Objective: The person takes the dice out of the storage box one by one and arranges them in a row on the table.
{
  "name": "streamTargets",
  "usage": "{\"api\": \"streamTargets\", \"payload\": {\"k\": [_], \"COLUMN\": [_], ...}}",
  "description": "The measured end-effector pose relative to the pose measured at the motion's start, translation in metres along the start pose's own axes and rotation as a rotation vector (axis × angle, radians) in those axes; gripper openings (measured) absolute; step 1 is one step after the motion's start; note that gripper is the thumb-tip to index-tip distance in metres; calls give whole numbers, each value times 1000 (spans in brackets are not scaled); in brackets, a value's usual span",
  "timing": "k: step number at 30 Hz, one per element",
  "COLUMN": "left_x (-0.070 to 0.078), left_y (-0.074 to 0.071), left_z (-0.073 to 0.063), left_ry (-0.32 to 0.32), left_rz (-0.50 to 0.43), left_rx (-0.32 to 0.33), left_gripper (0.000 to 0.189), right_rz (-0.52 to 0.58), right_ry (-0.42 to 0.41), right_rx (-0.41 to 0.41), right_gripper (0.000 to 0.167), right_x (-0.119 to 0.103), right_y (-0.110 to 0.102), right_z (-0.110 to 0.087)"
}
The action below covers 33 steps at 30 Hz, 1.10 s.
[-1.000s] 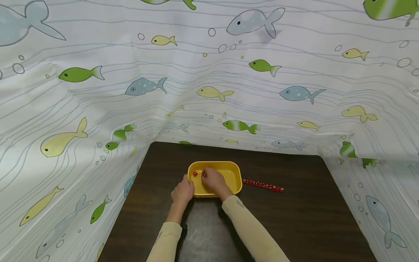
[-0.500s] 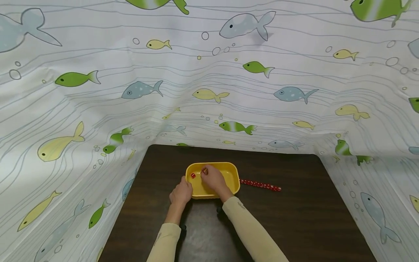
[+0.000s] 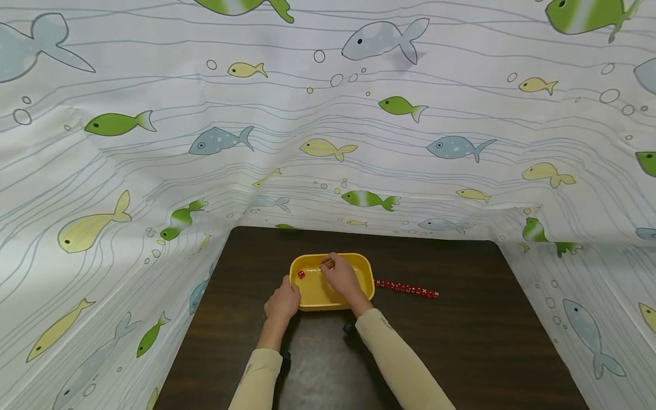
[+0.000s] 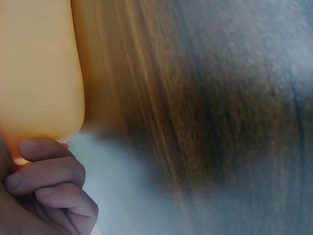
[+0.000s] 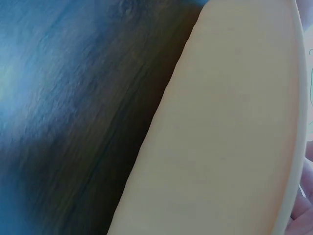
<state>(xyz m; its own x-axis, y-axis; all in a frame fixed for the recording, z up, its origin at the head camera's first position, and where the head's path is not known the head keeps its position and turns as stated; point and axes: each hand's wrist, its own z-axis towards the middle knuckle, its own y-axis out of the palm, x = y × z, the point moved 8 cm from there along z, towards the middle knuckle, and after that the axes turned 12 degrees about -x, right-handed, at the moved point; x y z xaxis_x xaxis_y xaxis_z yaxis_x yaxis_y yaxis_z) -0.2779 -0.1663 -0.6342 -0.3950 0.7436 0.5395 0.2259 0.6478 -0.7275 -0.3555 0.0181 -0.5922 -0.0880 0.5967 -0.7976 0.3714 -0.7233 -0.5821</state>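
Observation:
A yellow plastic tub stands on the dark table. My left hand grips its left end; in the left wrist view the curled fingers lie against the tub's corner. Inside the tub, near the left wall, lies one red die. My right hand is over the tub, pinching another red die between thumb and fingertips. The tub's outer wall fills much of the right wrist view and hides most of that hand.
A straight row of several red dice runs rightward from the tub's right side on the wood-grain table. A white curtain with printed fish encloses the table at the back and both sides.
The right hand has lifted slightly and shifted right with the pinched die, away from the die on the tub floor. The left hand keeps its grip. The head view has shifted slightly.

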Motion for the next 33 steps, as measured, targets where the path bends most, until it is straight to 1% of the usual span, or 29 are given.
{"api": "streamTargets", "payload": {"k": [3,8,12,16,21,26,33], "left_x": [0,1,1,1,1,0,2], "left_y": [0,-1,-1,-2,-2,-1,-2], "left_z": [1,2,1,-1,-2,-1,-2], "left_ry": [4,3,-10,-17,-13,-8,4], "left_rz": [-3,2,4,-5,-15,-10,5], "left_rx": [1,6,2,-2,3,0,10], "left_gripper": [50,50,50,50,49,49,49], "right_rz": [-7,18,53,62,64,79,97], "right_ry": [0,0,-31,-36,-28,-18,19], "right_rx": [17,36,60,81,98,142,182], "right_gripper": [18,16,15,13,14,14,17], "right_x": [0,3,4,7,10,12,22], "right_y": [-6,-13,-18,-24,-33,-44,-55], "right_z": [-3,-5,-8,-11,-13,-18,-23]}}
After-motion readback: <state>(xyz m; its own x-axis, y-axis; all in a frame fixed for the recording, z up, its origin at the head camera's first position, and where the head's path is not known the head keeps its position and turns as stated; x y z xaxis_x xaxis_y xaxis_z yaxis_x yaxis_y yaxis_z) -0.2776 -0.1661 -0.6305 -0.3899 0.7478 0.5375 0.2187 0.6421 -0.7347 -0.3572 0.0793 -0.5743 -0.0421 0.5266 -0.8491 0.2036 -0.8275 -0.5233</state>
